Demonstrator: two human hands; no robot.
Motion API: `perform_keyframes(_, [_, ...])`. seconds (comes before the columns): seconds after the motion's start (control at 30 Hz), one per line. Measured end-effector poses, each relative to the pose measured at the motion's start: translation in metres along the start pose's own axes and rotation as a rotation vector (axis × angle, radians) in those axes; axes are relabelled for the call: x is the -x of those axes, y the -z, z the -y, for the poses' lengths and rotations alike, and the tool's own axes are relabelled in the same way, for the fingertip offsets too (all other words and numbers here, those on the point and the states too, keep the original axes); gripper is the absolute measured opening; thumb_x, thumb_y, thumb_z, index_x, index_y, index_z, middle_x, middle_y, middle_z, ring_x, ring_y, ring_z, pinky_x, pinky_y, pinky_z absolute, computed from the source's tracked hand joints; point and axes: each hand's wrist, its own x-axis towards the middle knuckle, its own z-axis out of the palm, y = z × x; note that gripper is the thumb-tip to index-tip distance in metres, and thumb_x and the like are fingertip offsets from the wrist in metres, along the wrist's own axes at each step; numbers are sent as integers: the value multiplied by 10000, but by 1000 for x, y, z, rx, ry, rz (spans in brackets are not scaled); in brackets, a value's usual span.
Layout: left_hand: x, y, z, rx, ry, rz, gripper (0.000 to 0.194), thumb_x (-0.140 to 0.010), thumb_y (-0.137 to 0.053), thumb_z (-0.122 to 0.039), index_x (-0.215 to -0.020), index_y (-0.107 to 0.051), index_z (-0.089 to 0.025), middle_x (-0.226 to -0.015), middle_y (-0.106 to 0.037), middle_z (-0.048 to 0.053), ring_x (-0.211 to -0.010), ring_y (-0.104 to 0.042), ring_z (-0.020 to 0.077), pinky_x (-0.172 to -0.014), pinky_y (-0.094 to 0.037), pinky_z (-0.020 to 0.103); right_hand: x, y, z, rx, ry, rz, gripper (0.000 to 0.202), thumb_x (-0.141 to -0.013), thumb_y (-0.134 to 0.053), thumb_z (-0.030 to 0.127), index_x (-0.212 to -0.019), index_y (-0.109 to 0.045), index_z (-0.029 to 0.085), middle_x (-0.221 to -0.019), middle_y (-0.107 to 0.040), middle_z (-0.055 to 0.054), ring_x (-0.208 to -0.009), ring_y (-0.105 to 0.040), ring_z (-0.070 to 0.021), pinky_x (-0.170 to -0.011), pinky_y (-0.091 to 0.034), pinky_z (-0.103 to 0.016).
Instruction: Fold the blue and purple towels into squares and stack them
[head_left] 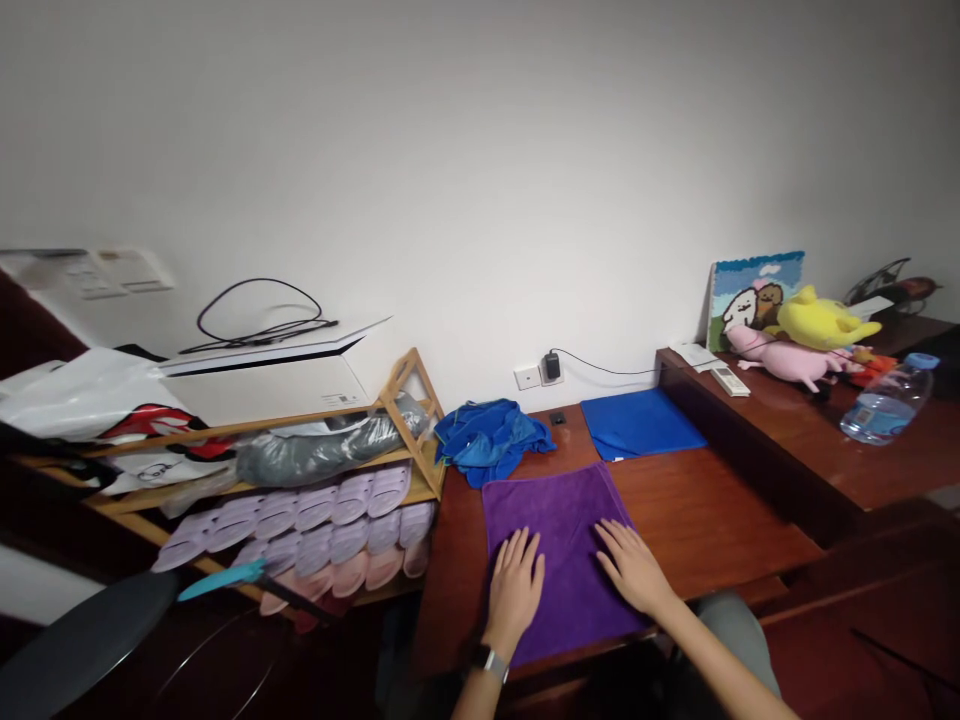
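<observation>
On my feed, the left hand (516,590) and the right hand (634,570) lie palm down on a purple cloth (568,570), well apart from each other, one near each side edge. Both hands are flat with the fingers spread, and neither is clamped on anything. I see a watch (489,660) on the left wrist.

The purple cloth is spread open on the brown wooden counter (457,600), at lower centre of the picture. Just beyond it, to the upper left, a crumpled blue cloth (491,440) sits in a loose heap. To its upper right, a flat blue cloth (641,422) lies near the wall.

At the right of the picture, on a raised brown surface (817,430), I have a clear bottle (889,400) with a blue cap, a yellow plush toy (819,320), a pink plush toy (784,358) and a picture (756,295) leaning on the wall. At left, a wooden rack (415,420) holds rows of lilac slippers (315,508), with a white box (270,385) on top.
</observation>
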Motion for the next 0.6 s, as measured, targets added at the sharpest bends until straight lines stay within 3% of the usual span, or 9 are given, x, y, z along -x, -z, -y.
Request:
perform_keyframes(0.13, [-35, -14, -6, 17, -11, 154, 511, -1054, -484, -380, -1562, -498, -329, -1655, -459, 91, -1528, -424, 308, -1235, -376, 568, -31, -7, 4, 40, -39, 48, 591, -1062, -381, 462, -1604, -446, 238, -1686, -376, -85, -1575, -316, -270, -1286, -282, -514])
perform_keyframes(0.2, [-34, -22, 3, -2, 37, 190, 520, -1055, -487, -416, -1569, -484, -340, -1666, -439, 98, -1538, -407, 313, -1234, -368, 576, -28, -15, -2, 56, -60, 43, 594, -1058, -384, 469, -1606, -443, 246, -1690, -366, -81, -1576, -314, -265, -1285, -279, -511])
perform_keyframes(0.33, [-13, -33, 27, -31, 91, 140, 526, -1072, -438, -438, -1588, -455, -338, -1679, -420, 101, -1541, -402, 310, -1228, -376, 573, -15, -23, -15, -9, -39, -1, 577, -1040, -412, 496, -1566, -509, 278, -1664, -431, -72, -1546, -381, -266, -1272, -305, -504])
perform_keyframes(0.43, [-8, -32, 37, -28, 83, 87, 491, -1074, -417, -416, -1531, -553, -296, -1618, -515, 108, -1481, -494, 306, -1198, -430, 542, -35, -5, -22, -213, -102, -67, 489, -989, -465, 443, -1377, -690, 247, -1484, -639, -110, -1397, -564, -283, -1200, -409, -482])
perform_keyframes(0.53, [-20, -27, 41, -17, 96, 12, 465, -1074, -397, -395, -1389, -692, -223, -1498, -638, 126, -1393, -584, 303, -1163, -481, 503, -88, 31, -38, -471, -282, -212, 354, -901, -530, 361, -1102, -778, 208, -1234, -759, -135, -1207, -677, -289, -1111, -485, -449])
perform_keyframes(0.6, [-30, -25, 45, -4, 99, -31, 460, -1071, -391, -378, -1340, -721, -203, -1456, -669, 126, -1373, -599, 298, -1162, -489, 492, -129, 57, -54, -541, -392, -284, 317, -883, -535, 354, -1034, -765, 196, -1145, -775, -139, -1129, -701, -286, -1052, -515, -434])
